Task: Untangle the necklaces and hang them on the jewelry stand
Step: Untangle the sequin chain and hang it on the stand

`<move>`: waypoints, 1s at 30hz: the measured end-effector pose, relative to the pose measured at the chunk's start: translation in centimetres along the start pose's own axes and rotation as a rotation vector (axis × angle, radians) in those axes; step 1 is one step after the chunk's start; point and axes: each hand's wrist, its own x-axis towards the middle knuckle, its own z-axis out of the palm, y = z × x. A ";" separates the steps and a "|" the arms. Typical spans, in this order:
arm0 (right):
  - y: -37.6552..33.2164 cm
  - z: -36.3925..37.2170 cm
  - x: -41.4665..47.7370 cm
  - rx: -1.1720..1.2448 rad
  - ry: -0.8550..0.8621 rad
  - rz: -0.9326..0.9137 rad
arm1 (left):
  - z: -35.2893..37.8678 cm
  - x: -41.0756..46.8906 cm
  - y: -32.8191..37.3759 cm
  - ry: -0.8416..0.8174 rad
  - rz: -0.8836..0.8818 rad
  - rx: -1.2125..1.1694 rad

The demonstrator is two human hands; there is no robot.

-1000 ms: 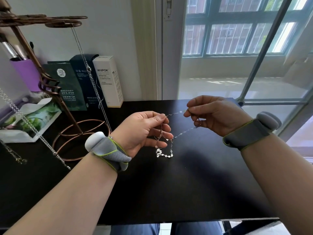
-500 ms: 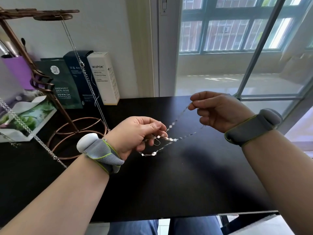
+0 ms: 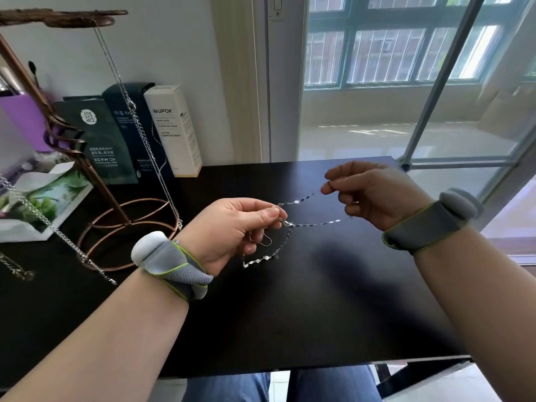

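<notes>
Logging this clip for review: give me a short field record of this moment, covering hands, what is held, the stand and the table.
left hand: pinching the silver necklace
right hand: pinching the same necklace's other end
silver necklace: stretched between both hands above the table, one loop dangling
jewelry stand: copper, at left, thin chains already hanging from it
black table: boxes standing at its back left

I read "WUPOK" on the white box [image 3: 174, 129], and, upside down, "4D MASK" and "DR EVE ROY" on the green sachet [image 3: 101, 140] beside it.
</notes>
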 end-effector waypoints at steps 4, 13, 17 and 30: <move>1.3 1.0 -0.9 -0.175 -0.033 -0.042 | 0.6 0.0 -0.1 -0.018 -0.016 -0.103; 3.7 4.1 -3.3 -0.247 -0.016 -0.310 | 2.3 0.5 -0.4 0.056 -0.063 -0.281; 4.5 4.4 -3.1 -0.426 0.078 -0.388 | 2.5 0.5 -0.6 0.049 -0.072 -0.331; 5.0 4.6 -2.8 -0.487 0.097 -0.402 | 2.3 0.8 -1.6 0.092 0.004 -0.182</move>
